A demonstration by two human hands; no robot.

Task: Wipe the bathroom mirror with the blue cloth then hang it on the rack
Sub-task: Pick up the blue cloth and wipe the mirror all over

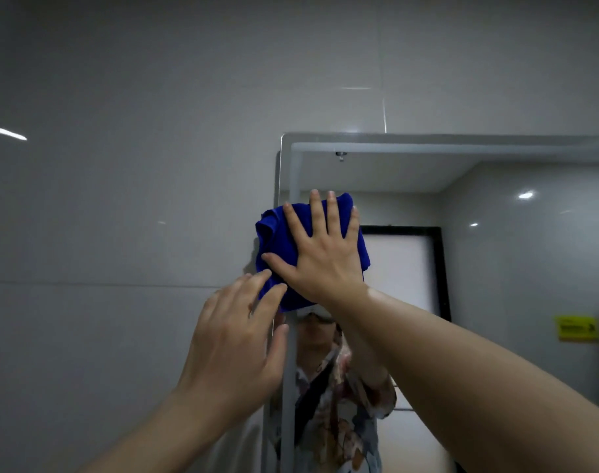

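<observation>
Two hands (pixel 274 302), one cloth (pixel 277 237), one mirror (pixel 495 268)

Right hand (pixel 320 254): raised, palm flat, fingers spread. Left hand (pixel 235 339): raised beside it, fingers relaxed, tips just below right thumb.

Single head-worn view, angled upward, seemingly close to mirror (pixel 461 268), wide-angle
</observation>
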